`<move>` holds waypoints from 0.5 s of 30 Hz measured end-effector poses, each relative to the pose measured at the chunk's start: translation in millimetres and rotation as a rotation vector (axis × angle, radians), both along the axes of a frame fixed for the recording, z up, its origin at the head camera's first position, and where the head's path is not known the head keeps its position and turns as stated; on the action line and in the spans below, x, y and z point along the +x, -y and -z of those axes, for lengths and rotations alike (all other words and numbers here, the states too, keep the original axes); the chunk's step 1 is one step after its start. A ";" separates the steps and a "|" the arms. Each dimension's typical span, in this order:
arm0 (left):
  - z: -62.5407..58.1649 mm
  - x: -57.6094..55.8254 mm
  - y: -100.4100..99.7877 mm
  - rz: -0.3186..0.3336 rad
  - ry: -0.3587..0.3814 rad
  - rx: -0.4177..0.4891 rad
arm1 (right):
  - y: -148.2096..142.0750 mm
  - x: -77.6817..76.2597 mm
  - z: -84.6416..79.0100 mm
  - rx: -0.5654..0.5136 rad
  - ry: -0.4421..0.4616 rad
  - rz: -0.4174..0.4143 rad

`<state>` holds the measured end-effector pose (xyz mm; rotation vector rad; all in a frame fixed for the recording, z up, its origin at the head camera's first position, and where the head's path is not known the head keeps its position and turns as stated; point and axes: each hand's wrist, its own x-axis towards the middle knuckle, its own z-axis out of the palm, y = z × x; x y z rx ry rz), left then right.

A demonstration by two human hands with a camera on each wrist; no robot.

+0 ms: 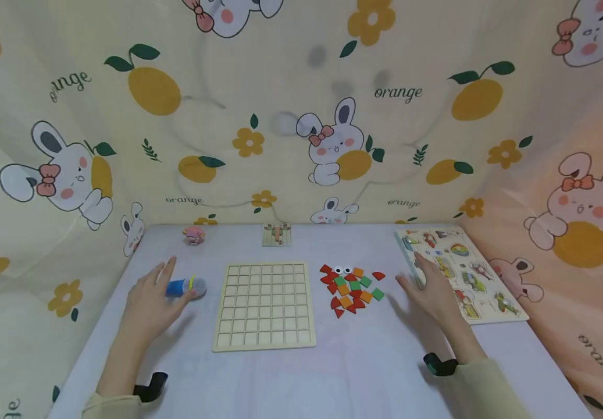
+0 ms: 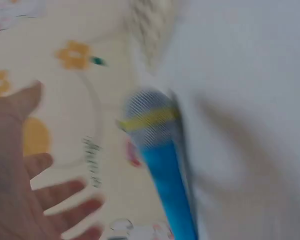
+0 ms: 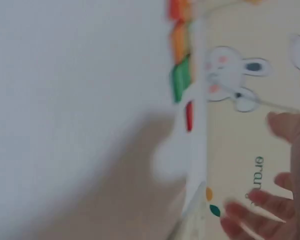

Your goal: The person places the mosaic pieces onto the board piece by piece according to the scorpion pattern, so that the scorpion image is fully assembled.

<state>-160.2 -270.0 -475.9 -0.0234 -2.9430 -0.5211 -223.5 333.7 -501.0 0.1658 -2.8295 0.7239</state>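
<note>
My left hand [image 1: 149, 304] hovers with spread fingers over a blue toy microphone [image 1: 175, 288], hiding part of its handle. The left wrist view shows that hand apart from the microphone's grey head [image 2: 149, 106] with its yellow band. At the right, my right hand [image 1: 431, 290] is held with its fingers extended, holding nothing, in front of a wooden picture puzzle board [image 1: 489, 302]. Between the hands lie a pale square grid board [image 1: 264, 305] and a loose group of red, orange and green pieces [image 1: 354, 285]. Two googly eyes [image 1: 343, 270] top that group.
Near the back edge of the white table [image 1: 280, 384] sit a small pink toy [image 1: 193, 235] and a small square picture card [image 1: 277, 234]. A patterned curtain [image 1: 280, 70] encloses the back and sides. Each wrist carries a black band [image 1: 152, 387].
</note>
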 end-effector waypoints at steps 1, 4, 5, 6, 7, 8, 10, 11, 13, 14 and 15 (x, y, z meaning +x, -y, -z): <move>-1.6 5.6 -6.5 -0.001 0.000 0.084 | 1.0 -0.1 0.9 -0.069 -0.012 -0.014; 0.3 22.3 -27.5 0.023 -0.020 0.300 | 5.8 -0.9 6.3 -0.202 -0.010 -0.050; 3.5 27.3 -34.1 0.038 -0.027 0.347 | 8.2 -1.4 8.4 -0.222 0.009 -0.055; 7.5 32.2 -39.8 0.057 -0.032 0.384 | 10.7 -1.6 11.3 -0.236 0.030 -0.057; 12.3 36.7 -45.2 0.073 -0.030 0.412 | 13.2 -1.7 13.9 -0.249 0.055 -0.059; 17.0 40.6 -49.8 0.090 -0.024 0.437 | 15.9 -1.7 17.2 -0.264 0.079 -0.056; 26.0 47.0 -56.2 0.108 -0.004 0.466 | 20.9 -1.8 25.6 -0.273 0.120 -0.050; 30.4 49.4 -58.0 0.116 0.008 0.470 | 22.9 -1.4 29.7 -0.276 0.137 -0.046; 37.8 53.3 -59.0 0.117 0.040 0.452 | 27.1 -0.7 36.6 -0.275 0.166 -0.041; 41.4 54.7 -58.4 0.115 0.053 0.444 | 29.4 -0.3 39.4 -0.273 0.180 -0.039; 44.3 56.1 -57.1 0.112 0.072 0.435 | 31.7 -0.1 41.9 -0.264 0.191 -0.038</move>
